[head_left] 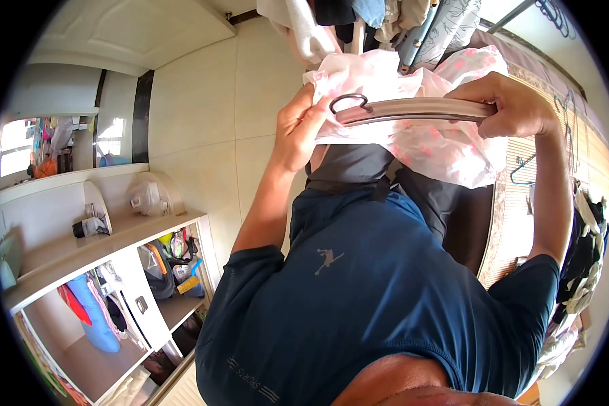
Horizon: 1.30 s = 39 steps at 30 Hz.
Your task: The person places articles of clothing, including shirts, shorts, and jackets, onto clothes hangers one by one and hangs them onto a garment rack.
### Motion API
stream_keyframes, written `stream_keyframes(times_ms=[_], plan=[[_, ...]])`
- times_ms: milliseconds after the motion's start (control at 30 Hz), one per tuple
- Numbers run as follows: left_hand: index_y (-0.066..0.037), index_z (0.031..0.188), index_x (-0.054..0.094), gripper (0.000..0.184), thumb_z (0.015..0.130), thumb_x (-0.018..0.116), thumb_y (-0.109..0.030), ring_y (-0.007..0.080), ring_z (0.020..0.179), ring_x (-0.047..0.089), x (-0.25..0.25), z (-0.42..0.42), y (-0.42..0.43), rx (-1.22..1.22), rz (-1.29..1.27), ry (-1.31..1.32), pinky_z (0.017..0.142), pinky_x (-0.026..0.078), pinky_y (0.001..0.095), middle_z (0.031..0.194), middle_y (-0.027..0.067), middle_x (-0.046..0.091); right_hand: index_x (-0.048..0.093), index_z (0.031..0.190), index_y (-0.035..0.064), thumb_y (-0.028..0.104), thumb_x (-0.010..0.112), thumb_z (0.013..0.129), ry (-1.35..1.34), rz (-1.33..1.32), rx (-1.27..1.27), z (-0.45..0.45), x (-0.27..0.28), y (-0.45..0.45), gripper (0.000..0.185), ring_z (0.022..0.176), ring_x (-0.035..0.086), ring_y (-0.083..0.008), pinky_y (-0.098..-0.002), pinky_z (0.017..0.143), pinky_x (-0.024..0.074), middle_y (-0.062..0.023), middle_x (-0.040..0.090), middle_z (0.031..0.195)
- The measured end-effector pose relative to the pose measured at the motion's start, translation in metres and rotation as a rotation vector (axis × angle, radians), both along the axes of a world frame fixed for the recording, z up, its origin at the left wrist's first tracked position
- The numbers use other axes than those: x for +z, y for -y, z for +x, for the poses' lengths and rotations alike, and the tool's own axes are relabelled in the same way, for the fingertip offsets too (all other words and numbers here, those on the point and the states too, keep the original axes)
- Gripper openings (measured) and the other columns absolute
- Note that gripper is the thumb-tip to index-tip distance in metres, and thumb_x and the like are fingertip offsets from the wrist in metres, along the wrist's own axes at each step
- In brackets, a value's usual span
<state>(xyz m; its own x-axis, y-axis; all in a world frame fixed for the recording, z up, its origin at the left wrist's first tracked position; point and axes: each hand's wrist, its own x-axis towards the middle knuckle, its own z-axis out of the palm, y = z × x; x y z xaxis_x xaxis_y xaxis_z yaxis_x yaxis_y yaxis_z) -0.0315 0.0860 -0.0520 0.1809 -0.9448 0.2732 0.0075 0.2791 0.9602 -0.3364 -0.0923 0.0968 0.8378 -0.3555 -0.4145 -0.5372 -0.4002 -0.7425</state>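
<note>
My left hand (pixel 296 132) is closed on the edge of a thin white sheet with pink marks (pixel 446 145), beside the left end of a long, curved, brownish-pink bundle (pixel 419 109). The bundle looks like stacked hangers, and a dark hook (pixel 348 101) rises near that end. Around the bundle's other end, my right hand (pixel 514 108) is closed, with some fingers hidden. The sheet spreads behind and below the bundle, over my lap. Whether it is cloth or plastic I cannot tell.
Clothes (pixel 358 20) hang or lie in front, at the top. An open white cabinet (pixel 135 298) with folded items and bags stands at the left, beside tiled floor (pixel 196 122). At the right are a woven mat (pixel 511 196), a blue hanger (pixel 521 170) and dark garments (pixel 578 250).
</note>
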Motion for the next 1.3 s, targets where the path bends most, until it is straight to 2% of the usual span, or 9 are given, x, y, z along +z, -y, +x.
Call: stream_keyframes(times_ms=[167,300,367,467,633,800,900,1133,1300], plan=[[0.008,0.133,0.062,0.045,0.089,0.051,0.009,0.0113,0.107,0.059,-0.001,-0.009,-0.015,-0.07,0.094,-0.172,0.095,0.046,0.0264,0.126,0.0099,0.064,0.074,0.121,-0.0025,0.004,0.067,0.058,0.112,0.112,-0.018,-0.001,-0.029,0.008,0.064,0.071,0.062,-0.0091,-0.0248,0.062,0.0482,-0.0061,0.075,0.092],[0.009,0.122,0.066,0.025,0.1,0.066,-0.004,0.0103,0.098,0.062,-0.018,-0.009,-0.016,-0.025,0.128,0.086,0.087,0.05,0.0259,0.113,0.0085,0.07,0.073,0.123,-0.0044,0.003,0.072,0.059,0.129,0.202,-0.025,-0.001,-0.058,0.021,0.065,0.079,0.069,-0.0105,-0.0241,0.068,0.0553,-0.0092,0.077,0.097],[0.007,0.118,0.068,0.025,0.102,0.068,-0.012,0.0097,0.092,0.063,-0.027,-0.012,-0.012,0.062,0.047,0.099,0.082,0.051,0.0243,0.103,0.006,0.071,0.071,0.125,-0.0003,0.031,0.075,0.093,0.211,0.137,-0.124,0.001,-0.053,0.018,0.045,0.073,0.071,-0.0111,-0.0234,0.062,0.0557,-0.0059,0.075,0.093],[0.003,0.115,0.069,0.021,0.106,0.063,-0.015,0.0101,0.089,0.063,-0.034,-0.008,-0.01,0.378,-0.017,0.235,0.081,0.051,0.0248,0.099,0.0053,0.068,0.064,0.129,0.0027,0.053,0.055,0.104,0.671,0.502,-0.547,-0.012,-0.108,0.049,0.057,0.078,0.071,-0.0162,-0.0263,0.066,0.0559,-0.0081,0.071,0.107],[0.001,0.11,0.07,0.025,0.108,0.061,-0.022,0.0084,0.083,0.06,-0.052,-0.007,-0.014,0.42,0.1,0.068,0.074,0.05,0.0257,0.095,0.0027,0.067,0.066,0.107,0.0089,0.034,0.059,0.104,0.662,0.76,-1.053,0.024,-0.167,0.009,0.027,0.079,0.063,-0.0145,-0.0252,0.066,0.052,-0.0054,0.065,0.099],[-0.002,0.097,0.068,0.03,0.104,0.068,-0.031,0.0048,0.069,0.051,-0.059,-0.013,-0.015,0.392,0.211,-0.04,0.061,0.044,0.0237,0.077,-0.0033,0.058,0.071,0.11,-0.0016,0.031,0.074,0.095,0.225,0.225,-0.732,0.082,-0.21,-0.058,0.036,0.067,0.066,-0.0111,-0.029,0.052,0.0508,-0.0041,0.068,0.085],[-0.002,0.094,0.068,0.029,0.102,0.071,-0.03,0.0043,0.067,0.05,-0.061,-0.017,-0.018,0.403,0.245,-0.053,0.059,0.043,0.0241,0.074,-0.0043,0.058,0.067,0.109,-0.0028,0.049,0.075,0.088,0.165,-0.153,-0.614,0.108,-0.233,-0.075,0.057,0.084,0.073,-0.0291,-0.0403,0.078,0.0582,-0.019,0.074,0.098],[0.0,0.1,0.071,0.029,0.102,0.071,-0.029,0.0049,0.071,0.053,-0.058,-0.029,-0.028,0.339,0.208,-0.087,0.062,0.044,0.0235,0.078,-0.0024,0.062,0.07,0.116,0.0002,0.051,0.074,0.081,0.01,-0.564,-0.594,0.152,-0.217,-0.088,0.062,0.092,0.074,-0.0381,-0.0445,0.081,0.057,-0.0174,0.076,0.099],[0.001,0.104,0.071,0.028,0.103,0.07,-0.027,0.0053,0.074,0.055,-0.066,-0.027,-0.034,0.372,0.239,-0.07,0.065,0.046,0.0235,0.081,-0.0016,0.064,0.072,0.095,-0.0022,0.041,0.069,0.091,0.157,-0.231,-0.621,0.14,-0.263,-0.058,0.044,0.079,0.075,-0.0328,-0.0425,0.074,0.0576,-0.0187,0.074,0.084]])
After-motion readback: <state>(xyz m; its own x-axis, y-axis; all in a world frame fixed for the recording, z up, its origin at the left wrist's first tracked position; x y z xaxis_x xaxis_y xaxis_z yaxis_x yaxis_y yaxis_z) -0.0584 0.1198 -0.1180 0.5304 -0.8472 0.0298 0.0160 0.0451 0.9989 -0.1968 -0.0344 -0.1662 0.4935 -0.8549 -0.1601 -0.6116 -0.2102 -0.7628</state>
